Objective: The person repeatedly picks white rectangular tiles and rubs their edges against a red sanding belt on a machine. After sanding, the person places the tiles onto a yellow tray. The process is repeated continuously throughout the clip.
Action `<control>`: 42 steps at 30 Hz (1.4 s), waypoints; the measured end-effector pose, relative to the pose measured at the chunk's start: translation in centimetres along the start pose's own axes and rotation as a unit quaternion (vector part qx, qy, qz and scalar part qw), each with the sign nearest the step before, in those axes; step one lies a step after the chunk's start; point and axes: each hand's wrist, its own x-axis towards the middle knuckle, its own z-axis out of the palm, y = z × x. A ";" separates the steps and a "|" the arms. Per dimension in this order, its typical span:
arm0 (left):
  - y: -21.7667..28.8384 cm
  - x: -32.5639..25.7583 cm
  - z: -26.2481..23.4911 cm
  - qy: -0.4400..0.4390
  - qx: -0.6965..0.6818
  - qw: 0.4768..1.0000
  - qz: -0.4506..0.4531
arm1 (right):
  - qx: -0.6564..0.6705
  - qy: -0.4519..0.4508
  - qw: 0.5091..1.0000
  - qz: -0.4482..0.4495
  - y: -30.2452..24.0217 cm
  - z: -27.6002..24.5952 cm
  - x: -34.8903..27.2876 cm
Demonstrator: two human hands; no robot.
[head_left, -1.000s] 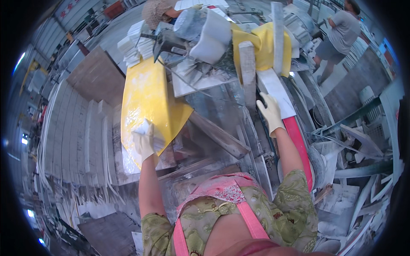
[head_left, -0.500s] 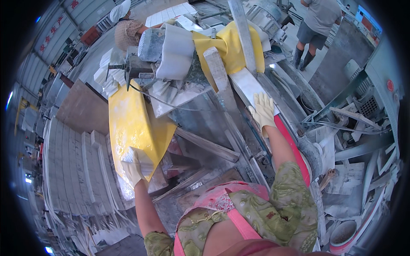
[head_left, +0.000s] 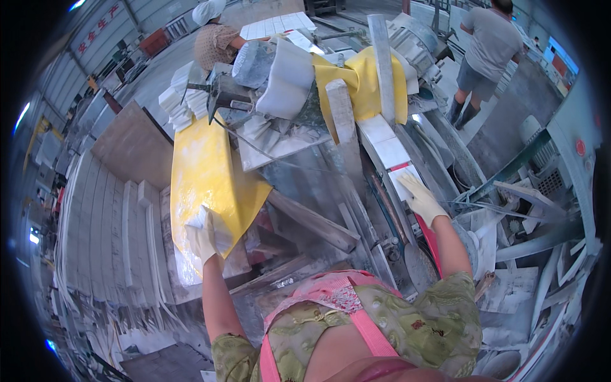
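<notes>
My right hand, in a pale rubber glove, lies with fingers stretched over a white stone tile on a narrow red belt. Just beyond it, more white tiles lie in line, with a thin strip of red showing between. My left hand, gloved alike, is closed on the near side of a white stone piece at the lower end of a wet yellow sheet. Its fingertips are partly hidden.
A second yellow sheet drapes over the machine behind upright wooden bars. White tiles are stacked at the far left. One co-worker bends at the back left; another person stands at the back right. Long slabs lie left.
My right hand has come back toward me along the belt, and a red strip now shows between the tiles. My left hand stays by the white piece. The head view has shifted slightly.
</notes>
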 end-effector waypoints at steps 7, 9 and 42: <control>-2.2 1.4 1.0 0.010 0.006 0.999 0.034 | -0.208 0.015 0.977 0.047 -2.7 1.2 -0.4; -2.9 2.2 1.5 0.018 0.030 0.998 0.053 | -0.223 0.051 0.972 0.058 -2.3 2.3 0.1; -2.2 1.3 0.1 0.008 0.027 0.999 0.046 | 0.635 -0.113 0.746 -0.166 -45.6 17.2 17.5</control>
